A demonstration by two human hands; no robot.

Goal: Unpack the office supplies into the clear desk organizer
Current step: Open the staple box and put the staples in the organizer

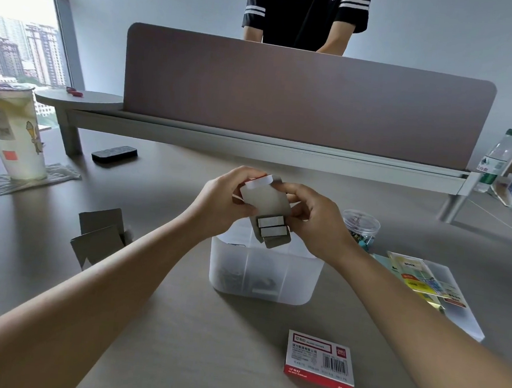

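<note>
A small staple box (264,202) is held tilted over the clear desk organizer (265,274), gripped by the left hand (220,200) around its upper end and pinched along its far side by the right hand (316,226), both hands closed on the carton. Its lower flap is open, and two wrapped blocks of staples (271,227) are seen sliding out at the mouth, directly above the organizer's middle compartment and not yet released into it. The step in hand is judged to be the emptying of this box; dark items are already faintly visible through the frosted walls of the organizer, so the task appears partly done.

For the next move, a steeper tilt or a light shake is likely called for, with the mouth kept over one compartment so that the blocks are not spilled onto the desk (175,340). A second, sealed staple box (319,362) lies near the right forearm, a tub of clips (361,225) stands just beyond the right hand, and packets of sticky notes (419,277) lie to the right, all still to be unpacked. Emptied cardboard (101,236) is left at the left.
</note>
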